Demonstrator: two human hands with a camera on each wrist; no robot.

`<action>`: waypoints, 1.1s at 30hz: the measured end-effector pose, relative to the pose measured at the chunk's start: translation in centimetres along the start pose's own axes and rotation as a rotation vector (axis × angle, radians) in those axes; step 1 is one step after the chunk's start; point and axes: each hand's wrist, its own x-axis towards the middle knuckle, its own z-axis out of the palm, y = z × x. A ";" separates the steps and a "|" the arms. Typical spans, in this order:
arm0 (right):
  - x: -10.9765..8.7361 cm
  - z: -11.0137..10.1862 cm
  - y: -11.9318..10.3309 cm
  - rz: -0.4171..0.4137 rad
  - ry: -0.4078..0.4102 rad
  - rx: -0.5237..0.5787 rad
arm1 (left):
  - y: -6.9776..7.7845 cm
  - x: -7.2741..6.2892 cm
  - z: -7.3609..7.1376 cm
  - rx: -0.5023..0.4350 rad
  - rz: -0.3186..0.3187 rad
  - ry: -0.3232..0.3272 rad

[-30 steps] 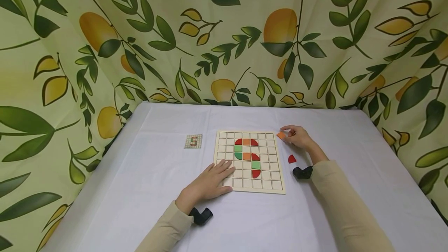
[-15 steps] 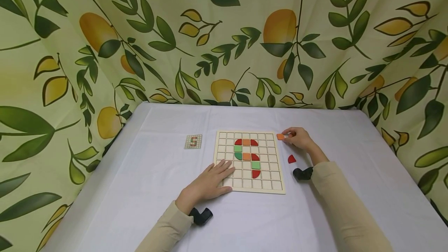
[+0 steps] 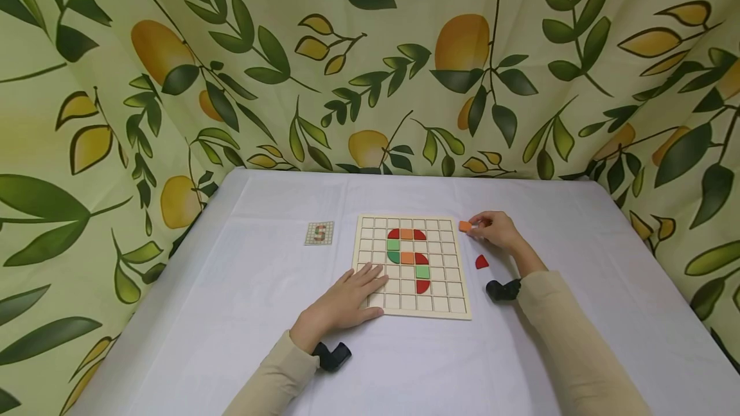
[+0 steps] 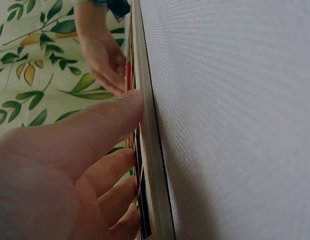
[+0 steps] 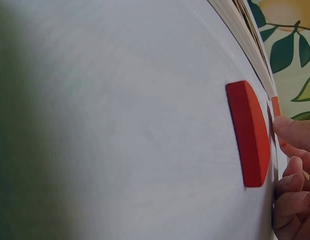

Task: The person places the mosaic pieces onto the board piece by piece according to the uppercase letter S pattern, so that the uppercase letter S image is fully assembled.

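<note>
A wooden grid board [image 3: 444, 289] lies on the table with red, orange and green tiles set in an S-like figure. My left hand [image 3: 345, 300] rests on its near left corner, fingers straight; the left wrist view shows the thumb [image 4: 114, 117] against the board's edge. Just beyond the right side of the board, my right hand [image 3: 496, 230] pinches an orange square tile [image 3: 465, 226] between thumb and fingers. A red quarter-round tile [image 3: 482, 262] lies on the cloth nearer to me, and it looms large in the right wrist view.
To the left of the board lies a small pattern card [image 3: 319, 234] showing a similar figure on a grid. White cloth [image 3: 272, 275] covers the table. A leaf-and-fruit curtain [image 3: 381, 69] hangs behind. Black devices [image 3: 334, 357] are worn at both wrists.
In my right fingers the orange tile has turned, from a corner-on slant to nearly square with the board. The right hand has shifted slightly right. My left hand stays put.
</note>
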 end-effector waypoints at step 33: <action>-3.7 0.5 -1.4 -0.072 0.006 0.063 | 0.2 0.0 -0.1 0.003 -0.014 0.003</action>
